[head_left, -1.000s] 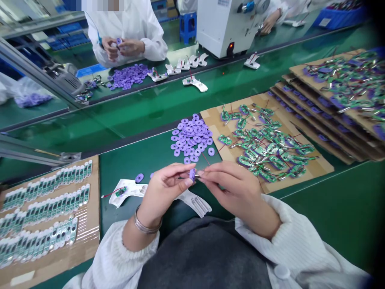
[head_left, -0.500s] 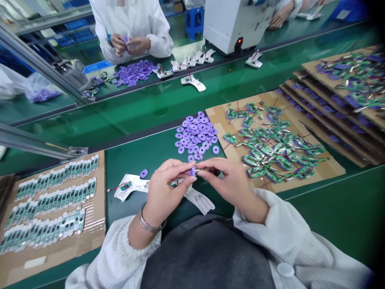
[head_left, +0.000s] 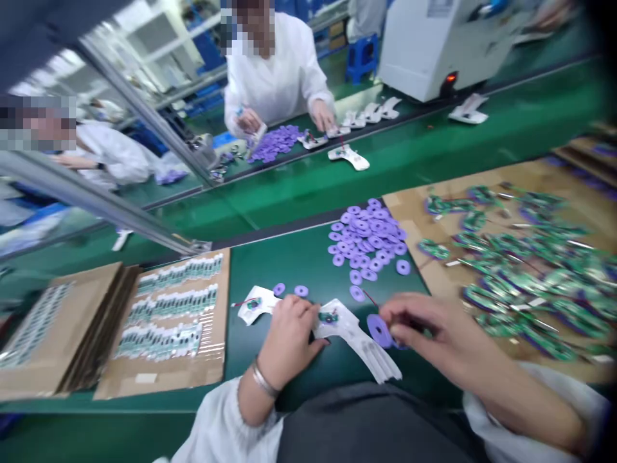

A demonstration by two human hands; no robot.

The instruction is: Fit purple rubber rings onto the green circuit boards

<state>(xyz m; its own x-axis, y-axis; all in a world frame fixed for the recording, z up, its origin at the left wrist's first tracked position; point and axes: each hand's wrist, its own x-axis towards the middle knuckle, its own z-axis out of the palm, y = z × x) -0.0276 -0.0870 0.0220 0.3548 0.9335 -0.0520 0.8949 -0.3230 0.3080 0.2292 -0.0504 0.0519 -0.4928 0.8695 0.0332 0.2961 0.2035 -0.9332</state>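
My left hand is curled down on the edge of a white plastic holder, close to a small green circuit board. What its fingers grip, if anything, is hidden. My right hand, slightly blurred, has a flat purple ring at its fingertips. A second white holder carrying a green board lies left of my left hand. Two loose purple rings sit beside it, and a heap of purple rings lies further ahead.
Cardboard sheets of wired green boards fill the bench's right side, and rows of board assemblies on cardboard lie left. A metal rail separates this bench from a co-worker at another bench, near a white machine.
My hands have moved apart from their fingertip-to-fingertip position. The right hand has gone right with a purple ring, the left has dropped onto the white holder, and the view has swung right.
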